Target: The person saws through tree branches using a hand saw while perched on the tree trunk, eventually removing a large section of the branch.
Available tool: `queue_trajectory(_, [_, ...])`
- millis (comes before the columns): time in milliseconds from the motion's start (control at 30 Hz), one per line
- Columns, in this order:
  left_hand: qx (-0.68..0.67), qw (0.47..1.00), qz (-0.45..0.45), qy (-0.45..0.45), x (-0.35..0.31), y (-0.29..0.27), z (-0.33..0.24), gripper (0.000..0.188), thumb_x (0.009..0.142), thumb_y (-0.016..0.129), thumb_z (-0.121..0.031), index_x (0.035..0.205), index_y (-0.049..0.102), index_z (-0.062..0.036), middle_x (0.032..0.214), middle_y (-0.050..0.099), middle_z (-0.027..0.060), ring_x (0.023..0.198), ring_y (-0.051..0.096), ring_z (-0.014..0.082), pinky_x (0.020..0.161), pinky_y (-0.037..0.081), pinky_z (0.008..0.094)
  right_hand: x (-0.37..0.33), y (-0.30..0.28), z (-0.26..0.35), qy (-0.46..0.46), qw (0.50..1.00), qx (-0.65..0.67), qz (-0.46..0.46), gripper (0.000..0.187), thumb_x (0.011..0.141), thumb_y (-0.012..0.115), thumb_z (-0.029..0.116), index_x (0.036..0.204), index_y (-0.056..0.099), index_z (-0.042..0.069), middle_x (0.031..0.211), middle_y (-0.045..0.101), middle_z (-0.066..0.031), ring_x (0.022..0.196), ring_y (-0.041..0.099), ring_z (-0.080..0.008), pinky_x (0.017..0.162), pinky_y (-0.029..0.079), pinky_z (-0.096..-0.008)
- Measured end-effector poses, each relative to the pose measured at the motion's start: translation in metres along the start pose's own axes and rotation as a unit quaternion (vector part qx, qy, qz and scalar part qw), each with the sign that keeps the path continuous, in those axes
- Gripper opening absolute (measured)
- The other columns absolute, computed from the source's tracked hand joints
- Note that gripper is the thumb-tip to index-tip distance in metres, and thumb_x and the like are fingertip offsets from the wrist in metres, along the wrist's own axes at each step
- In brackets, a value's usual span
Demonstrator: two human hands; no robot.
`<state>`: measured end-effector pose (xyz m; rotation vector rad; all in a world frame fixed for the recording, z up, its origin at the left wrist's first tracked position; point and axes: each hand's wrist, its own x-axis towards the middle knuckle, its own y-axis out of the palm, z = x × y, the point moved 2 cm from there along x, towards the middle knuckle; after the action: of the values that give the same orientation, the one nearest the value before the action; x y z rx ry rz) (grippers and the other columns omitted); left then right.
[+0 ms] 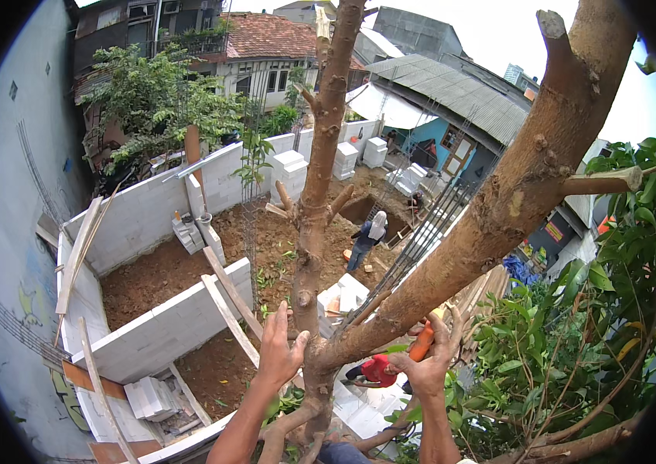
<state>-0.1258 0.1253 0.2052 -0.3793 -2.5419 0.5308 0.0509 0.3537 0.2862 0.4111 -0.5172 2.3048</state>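
Note:
I look down from high in a tree. My left hand (280,348) rests with spread fingers against the upright trunk (314,209), holding nothing. My right hand (428,363) is closed around an orange handle (421,340), pressed against the underside of the thick branch (490,216) that slants up to the right. The rest of the tool is hidden behind the branch and my fingers. Both forearms come in from the bottom edge.
Far below lies a building site with low white block walls (165,325), brown soil (158,274), wooden planks (229,305) and stacked blocks (289,166). Two people work on the ground, one in red (378,370), one standing (367,240). Leafy branches (575,356) crowd the right.

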Motion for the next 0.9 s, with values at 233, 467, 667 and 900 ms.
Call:
queue_trajectory(233, [0.114, 0.966, -0.206, 0.110, 0.261, 0.053, -0.027, 0.119, 0.087, 0.083, -0.051, 0.162, 0.018, 0.0131, 0.146, 0.044, 0.0333, 0.136, 0.047, 0.0462, 0.113, 0.039, 0.0608, 0.037, 0.039, 0.002, -0.011, 0.998, 0.031, -0.046, 0.108, 0.062, 0.106, 0.011, 0.146, 0.038, -0.001, 0.138, 0.056, -0.0154, 0.123, 0.062, -0.0244, 0.102, 0.058, -0.0399])
queue_trajectory(467, [-0.106, 0.938, -0.312, 0.106, 0.449, 0.066, -0.034, 0.068, 0.079, 0.092, -0.033, 0.122, 0.054, 0.0043, 0.103, 0.072, 0.0288, 0.098, 0.073, 0.0457, 0.083, 0.058, 0.0503, 0.043, 0.048, -0.029, -0.047, 0.980, -0.191, 0.008, 0.114, 0.067, 0.103, 0.023, 0.154, 0.033, -0.003, 0.149, 0.051, -0.0221, 0.141, 0.052, -0.0344, 0.117, 0.045, -0.0503])
queue_trajectory(667, [-0.066, 0.939, -0.308, 0.141, 0.510, 0.053, 0.011, 0.051, 0.079, 0.087, -0.031, 0.112, 0.062, -0.0009, 0.100, 0.073, 0.0205, 0.096, 0.072, 0.0366, 0.084, 0.057, 0.0445, 0.036, 0.023, -0.042, -0.008, 0.928, -0.347, 0.137, 0.124, 0.075, 0.097, 0.030, 0.161, 0.013, -0.003, 0.158, 0.038, -0.0232, 0.146, 0.046, -0.0373, 0.126, 0.036, -0.0507])
queue_trajectory(900, [0.143, 0.913, -0.382, 0.031, 0.477, -0.007, 0.241, 0.031, 0.080, 0.082, -0.028, 0.100, 0.072, -0.0069, 0.096, 0.073, 0.0107, 0.092, 0.070, 0.0259, 0.085, 0.055, 0.0377, 0.046, 0.033, -0.051, 0.061, 0.966, -0.217, 0.123, 0.132, 0.068, 0.095, 0.040, 0.161, 0.011, -0.002, 0.153, 0.040, -0.0230, 0.145, 0.044, -0.0369, 0.127, 0.033, -0.0521])
